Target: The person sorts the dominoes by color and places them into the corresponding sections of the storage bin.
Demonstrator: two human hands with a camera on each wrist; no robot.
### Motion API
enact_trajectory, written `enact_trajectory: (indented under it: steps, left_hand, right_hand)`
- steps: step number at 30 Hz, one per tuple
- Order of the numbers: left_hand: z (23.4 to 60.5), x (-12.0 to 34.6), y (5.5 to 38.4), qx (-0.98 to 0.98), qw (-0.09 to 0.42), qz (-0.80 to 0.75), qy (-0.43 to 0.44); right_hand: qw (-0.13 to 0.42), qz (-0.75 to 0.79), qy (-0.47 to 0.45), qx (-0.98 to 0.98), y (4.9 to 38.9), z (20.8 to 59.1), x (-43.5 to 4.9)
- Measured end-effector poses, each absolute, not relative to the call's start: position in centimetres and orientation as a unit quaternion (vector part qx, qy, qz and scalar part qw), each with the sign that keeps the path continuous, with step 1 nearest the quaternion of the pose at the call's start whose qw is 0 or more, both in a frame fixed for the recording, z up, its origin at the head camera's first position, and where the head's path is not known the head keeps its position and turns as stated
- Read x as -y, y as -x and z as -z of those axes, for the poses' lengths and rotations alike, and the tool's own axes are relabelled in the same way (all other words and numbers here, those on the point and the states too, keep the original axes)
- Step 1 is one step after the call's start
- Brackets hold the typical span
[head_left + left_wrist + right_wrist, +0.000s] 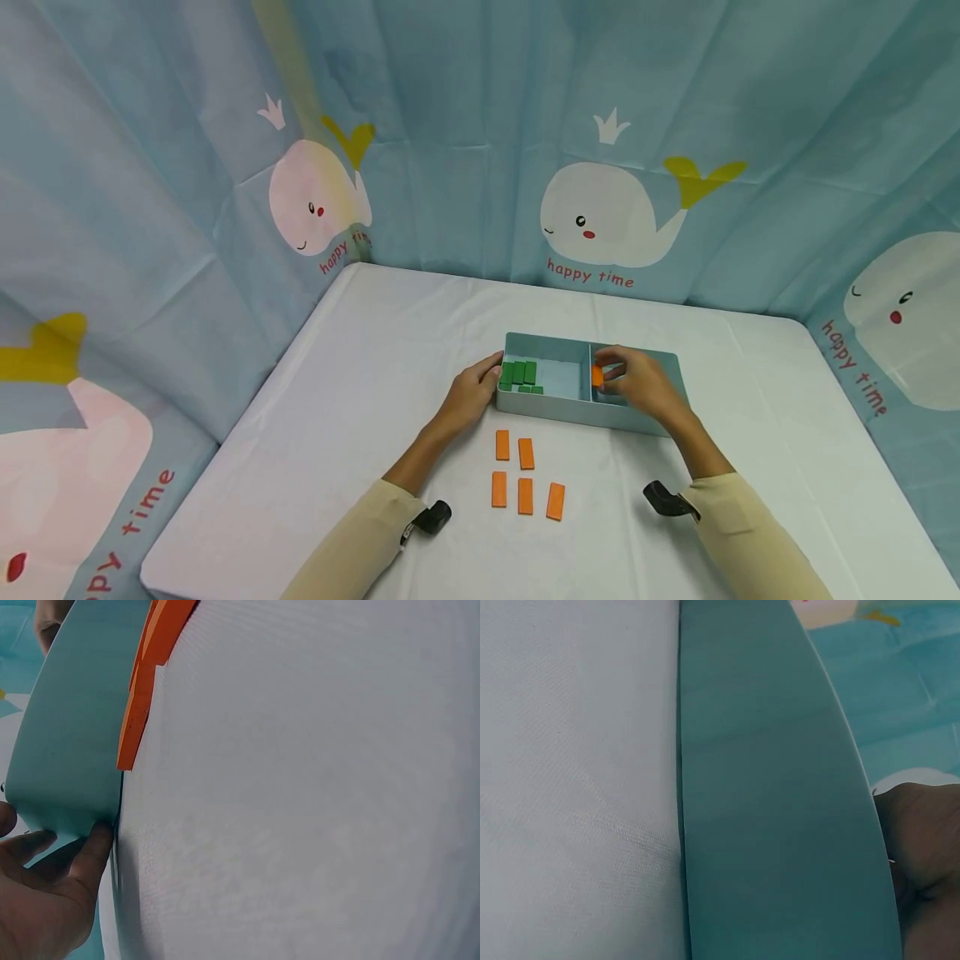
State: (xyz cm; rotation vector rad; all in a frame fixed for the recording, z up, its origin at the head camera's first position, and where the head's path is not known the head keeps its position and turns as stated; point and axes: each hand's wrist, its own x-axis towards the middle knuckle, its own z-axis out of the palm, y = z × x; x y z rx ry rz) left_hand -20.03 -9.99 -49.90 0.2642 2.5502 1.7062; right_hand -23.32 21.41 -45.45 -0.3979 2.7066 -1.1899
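A blue-green box [558, 407] with a divider stands on the white table. Its left compartment holds several green blocks [518, 372] along the left end. My left hand [467, 393] rests against the left end of the box, and in the left wrist view its fingertips [96, 838] press on the end wall. Over the right compartment, my right hand [639, 382] pinches an orange block [597, 376] close beside the divider. In the right wrist view the front wall of the box [780, 795] hides most of that hand, fingers included.
Several orange blocks [526, 496] lie in two loose rows on the table in front of the box. The white tablecloth [390, 350] extends around them. Behind the table hangs a light blue curtain [465, 208] printed with whales.
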Motion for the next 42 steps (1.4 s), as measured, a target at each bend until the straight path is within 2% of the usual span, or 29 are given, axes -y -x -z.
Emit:
enact_trajectory:
  steps: [8, 17, 33, 42]
  left_hand:
    - [49.7, 10.0, 20.0, -0.827, 0.030, -0.554, -0.087]
    - [49.5, 9.9, 19.7, -0.826, 0.034, -0.555, -0.089]
    - [49.7, 9.9, 19.9, -0.831, 0.030, -0.549, -0.086]
    - [49.8, 9.9, 20.0, -0.833, 0.029, -0.546, -0.083]
  right_hand:
    - [0.104, 0.406, 0.137, -0.898, 24.1, 45.7, -20.8]
    - [0.108, 0.407, 0.146, -0.895, 24.4, 46.2, -20.8]
    - [0.075, 0.405, 0.130, -0.902, 22.5, 45.1, -22.1]
    - [0.026, 0.408, 0.138, -0.902, 21.1, 44.6, -22.1]
